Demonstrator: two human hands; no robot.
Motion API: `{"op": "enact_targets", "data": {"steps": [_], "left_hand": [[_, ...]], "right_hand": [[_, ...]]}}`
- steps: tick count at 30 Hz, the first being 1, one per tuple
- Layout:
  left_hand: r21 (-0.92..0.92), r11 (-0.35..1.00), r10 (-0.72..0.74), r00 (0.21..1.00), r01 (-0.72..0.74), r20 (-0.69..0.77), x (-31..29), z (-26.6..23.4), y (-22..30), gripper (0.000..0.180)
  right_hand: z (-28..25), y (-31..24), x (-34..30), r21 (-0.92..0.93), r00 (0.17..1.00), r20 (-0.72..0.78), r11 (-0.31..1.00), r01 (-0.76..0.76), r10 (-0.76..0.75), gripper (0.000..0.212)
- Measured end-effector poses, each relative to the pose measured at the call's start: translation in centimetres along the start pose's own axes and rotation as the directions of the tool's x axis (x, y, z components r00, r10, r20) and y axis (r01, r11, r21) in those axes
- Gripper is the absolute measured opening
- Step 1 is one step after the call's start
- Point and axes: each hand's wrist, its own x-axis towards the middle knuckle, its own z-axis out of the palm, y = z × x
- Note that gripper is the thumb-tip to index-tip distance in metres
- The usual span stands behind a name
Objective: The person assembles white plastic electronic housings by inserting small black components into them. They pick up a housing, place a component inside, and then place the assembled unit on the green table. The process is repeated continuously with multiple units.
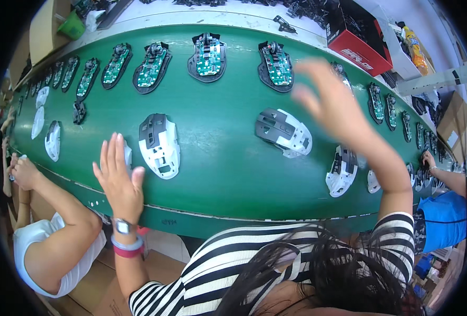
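My left hand (118,181) is held up with its fingers stretched out, at the near side of the green bench. Partly behind it shows a white mouse shell (128,152), and just to its right lies a black-and-white mouse top shell (161,145). Further right rests another black-and-white shell (284,131), turned at an angle. My right hand (331,100), a little blurred, hovers past that shell with thumb and fingers apart and nothing seen between them. Close to its fingertips sits a black mouse base with a green circuit board (278,66). Below my right forearm is a shell with a dark top (342,171).
Mouse bases with circuit boards (208,59) line the far side of the green work surface (217,184). A red-and-black box (357,42) stands on the ledge behind. Co-workers sit on both sides: a bent arm (60,205) at left, a blue sleeve (449,216) at right.
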Motion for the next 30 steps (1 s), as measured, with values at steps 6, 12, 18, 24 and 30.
{"op": "enact_targets", "data": {"steps": [6, 12, 18, 24, 30], "left_hand": [[0.002, 0.997, 0.078, 0.966, -0.080, -0.245, 2.9, -1.8, -4.0, 0.055], [-0.443, 0.887, 0.135, 0.991, -0.131, -0.021, 2.2, -2.7, 5.6, 0.064], [-0.956, -0.134, -0.069, 0.959, 0.263, 0.273, 5.0, -2.2, 4.0, 0.056], [-0.727, -0.607, 0.191, 0.947, 0.321, 0.259, 7.6, -4.0, 8.8, 0.069], [-0.816, -0.498, 0.057, 0.950, 0.293, 0.306, 7.2, -3.6, 9.1, 0.059]], "right_hand": [[5.8, 15.1, 10.8, -0.148, 0.982, -0.178, 0.985, -0.084, 0.057, 0.023], [6.1, 14.0, 10.8, -0.050, 0.971, -0.194, 0.987, -0.154, 0.142, 0.015], [1.2, -2.1, 6.3, 0.107, 0.947, -0.278, 0.974, 0.199, -0.163, 0.017], [2.5, -9.3, 6.1, 0.030, 0.836, -0.199, 0.849, 0.527, -0.512, 0.021], [4.1, -11.4, 6.0, 0.039, 0.843, -0.096, 0.844, 0.535, -0.530, 0.027]]}}
